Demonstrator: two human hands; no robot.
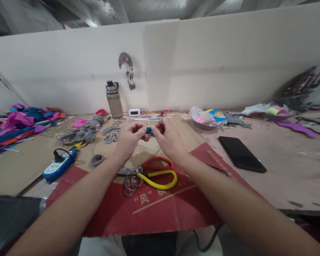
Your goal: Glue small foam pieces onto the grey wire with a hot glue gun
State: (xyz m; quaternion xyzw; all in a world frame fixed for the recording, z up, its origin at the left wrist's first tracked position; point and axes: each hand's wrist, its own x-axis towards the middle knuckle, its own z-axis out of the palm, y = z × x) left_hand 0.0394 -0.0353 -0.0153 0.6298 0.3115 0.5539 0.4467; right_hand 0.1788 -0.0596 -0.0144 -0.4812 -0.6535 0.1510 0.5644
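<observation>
Between my fingertips, above the cardboard, is a small dark blue piece [148, 130]; its kind is too small to make out. My left hand [130, 137] pinches it from one side and my right hand [167, 137] from the other, both with fingers closed. Just below my hands lie scissors [160, 179] with one red and one yellow handle loop. A loose tangle of grey cord [132, 181] rests over the blades. Left of my left hand are grey cut-out shapes [111, 134] and a small coil of grey cord [97, 160].
A red and brown cardboard sheet [160, 217] covers the table in front of me. On the left are a blue power strip [59, 166] and colourful fabric scraps [21, 121]. A bottle [114, 101] and small clock [134, 112] stand behind; a phone [241, 153] and bowl [206, 125] lie right.
</observation>
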